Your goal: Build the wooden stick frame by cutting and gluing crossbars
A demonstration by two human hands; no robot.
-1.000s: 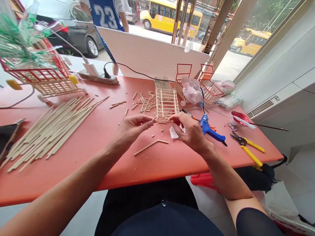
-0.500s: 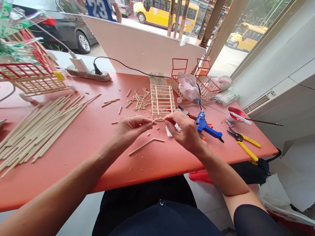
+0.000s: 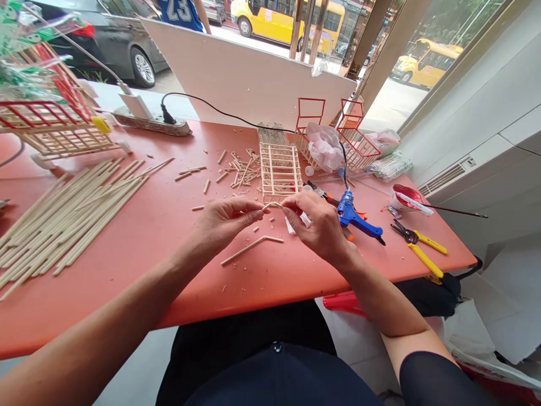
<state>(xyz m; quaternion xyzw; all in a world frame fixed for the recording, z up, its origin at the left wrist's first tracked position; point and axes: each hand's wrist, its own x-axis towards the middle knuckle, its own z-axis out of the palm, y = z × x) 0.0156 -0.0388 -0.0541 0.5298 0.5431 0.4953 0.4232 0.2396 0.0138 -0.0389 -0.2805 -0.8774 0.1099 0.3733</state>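
Observation:
Between my hands are short wooden sticks (image 3: 273,205), their inner ends meeting. My left hand (image 3: 228,221) pinches one side between thumb and forefinger. On the other side my right hand (image 3: 315,223) grips a stick the same way; its fingers partly hide it. Just beyond the fingertips lies a ladder-like wooden stick frame (image 3: 281,169). Nearer me, a bent pair of joined sticks (image 3: 252,250) rests on the table. A blue glue gun (image 3: 357,219) lies right of my right hand.
Long sticks (image 3: 63,225) are spread at the left of the orange table (image 3: 139,270). Cut pieces (image 3: 243,169) lie behind my left hand. Yellow-handled pliers (image 3: 418,239) and a red-stained cup (image 3: 406,197) are at right. A power strip (image 3: 152,122) and small stick carts (image 3: 359,141) stand at the back.
The stick ends between my fingers have come closer together and now appear to touch. Both hands stay almost in place. The view has shifted slightly.

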